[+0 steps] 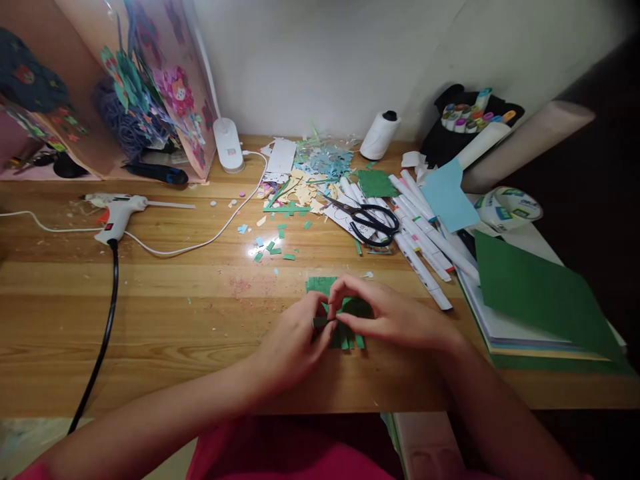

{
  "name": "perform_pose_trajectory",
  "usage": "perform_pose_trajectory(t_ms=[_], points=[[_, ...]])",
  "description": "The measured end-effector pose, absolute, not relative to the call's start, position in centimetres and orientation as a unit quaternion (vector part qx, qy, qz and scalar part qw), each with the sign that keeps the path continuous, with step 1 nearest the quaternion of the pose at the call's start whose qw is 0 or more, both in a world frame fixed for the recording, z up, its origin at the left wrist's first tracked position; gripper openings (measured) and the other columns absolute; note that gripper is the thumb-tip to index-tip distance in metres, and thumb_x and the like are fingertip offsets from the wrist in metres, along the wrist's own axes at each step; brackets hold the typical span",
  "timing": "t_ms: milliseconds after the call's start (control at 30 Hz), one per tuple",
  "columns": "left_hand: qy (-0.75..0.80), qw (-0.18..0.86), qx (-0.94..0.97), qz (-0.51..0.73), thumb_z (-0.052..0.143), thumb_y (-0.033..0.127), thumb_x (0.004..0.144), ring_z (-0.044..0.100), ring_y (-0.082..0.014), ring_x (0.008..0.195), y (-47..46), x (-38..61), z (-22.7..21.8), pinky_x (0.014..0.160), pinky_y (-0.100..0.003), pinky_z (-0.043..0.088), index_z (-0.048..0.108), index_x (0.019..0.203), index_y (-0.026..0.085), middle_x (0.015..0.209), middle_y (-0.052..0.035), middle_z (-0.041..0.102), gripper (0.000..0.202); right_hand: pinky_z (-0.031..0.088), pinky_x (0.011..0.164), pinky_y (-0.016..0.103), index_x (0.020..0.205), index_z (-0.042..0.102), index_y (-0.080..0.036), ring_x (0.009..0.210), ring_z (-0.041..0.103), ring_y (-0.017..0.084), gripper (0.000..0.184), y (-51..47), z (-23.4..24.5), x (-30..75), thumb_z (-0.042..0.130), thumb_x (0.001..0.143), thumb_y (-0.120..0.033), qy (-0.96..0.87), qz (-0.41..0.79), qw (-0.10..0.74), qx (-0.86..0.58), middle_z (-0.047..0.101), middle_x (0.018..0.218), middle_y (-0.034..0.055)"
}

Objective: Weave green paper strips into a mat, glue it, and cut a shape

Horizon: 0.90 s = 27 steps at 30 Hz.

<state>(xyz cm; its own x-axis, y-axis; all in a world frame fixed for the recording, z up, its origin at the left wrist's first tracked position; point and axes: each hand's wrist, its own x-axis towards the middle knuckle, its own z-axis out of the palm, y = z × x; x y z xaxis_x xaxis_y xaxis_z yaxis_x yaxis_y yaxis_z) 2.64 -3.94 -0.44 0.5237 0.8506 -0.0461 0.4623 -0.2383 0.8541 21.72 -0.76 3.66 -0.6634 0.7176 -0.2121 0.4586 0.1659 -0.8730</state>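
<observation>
Being clamped by left hand (295,340) and right hand (400,321) near the table's (175,327) front edge, one strip (319,322) is backed by one pair of scissors (364,216), green paper (320,285) partly hidden.

One left hand (295,333) and one right hand (405,317), two in all, share one green strip (320,323) over one wooden surface (175,313). There is one glue gun (119,215), one pair of scissors (356,211), one cone of thread (379,139), one lamp base (230,143) and one black marker holder (440,143). The loose white markers (423,273) number more than five, overlapping too much for an exact count.
</observation>
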Motion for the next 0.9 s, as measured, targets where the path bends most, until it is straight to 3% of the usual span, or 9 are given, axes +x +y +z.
perform_pose_trajectory(t_ms=[133, 300, 600, 900], points=[[0.438, 0.470, 0.733, 0.225, 0.045, 0.020, 0.088, 0.056, -0.0184, 0.092, -3.7, 2.4, -0.4, 0.082, -0.031, 0.043, 0.043, 0.111, 0.020, 0.101, -0.0055, 0.059, 0.023, 0.042, 0.075, 0.028, 0.097, 0.048, -0.020, 0.087, 0.053, 0.018, 0.034, -1.0, 2.9, 21.5, 0.069, 0.069, -0.022, -0.793, 0.452, 0.083, -0.399, 0.055, 0.096, 0.0025], [0.440, 0.484, 0.718, 0.238, 0.044, 0.018, 0.088, 0.056, -0.0176, 0.092, -3.6, 2.3, -0.3, 0.083, -0.030, 0.043, 0.042, 0.114, 0.020, 0.101, -0.0053, 0.059, 0.026, 0.041, 0.076, 0.031, 0.091, 0.046, -0.019, 0.088, 0.049, 0.020, 0.036, -1.1, 2.2, 20.7, 0.068, 0.063, -0.017, -0.814, 0.408, 0.069, -0.408, 0.052, 0.094, 0.0033], [0.446, 0.483, 0.719, 0.227, 0.044, 0.020, 0.089, 0.056, -0.0177, 0.090, -3.7, 2.3, -0.1, 0.081, -0.032, 0.044, 0.041, 0.114, 0.021, 0.098, -0.0044, 0.059, 0.026, 0.040, 0.074, 0.028, 0.085, 0.047, -0.019, 0.083, 0.049, 0.018, 0.022, -0.7, 1.9, 20.5, 0.058, 0.067, -0.011, -0.811, 0.411, 0.095, -0.406, 0.055, 0.090, 0.0034], [0.438, 0.474, 0.731, 0.220, 0.044, 0.020, 0.088, 0.056, -0.0172, 0.089, -3.7, 2.3, 0.0, 0.080, -0.031, 0.045, 0.039, 0.119, 0.022, 0.098, -0.0048, 0.059, 0.031, 0.040, 0.057, 0.023, 0.082, 0.053, -0.018, 0.064, 0.054, 0.013, 0.010, -0.4, 1.9, 20.8, 0.059, 0.074, -0.016, -0.750, 0.479, 0.123, -0.439, 0.059, 0.072, -0.0010]])
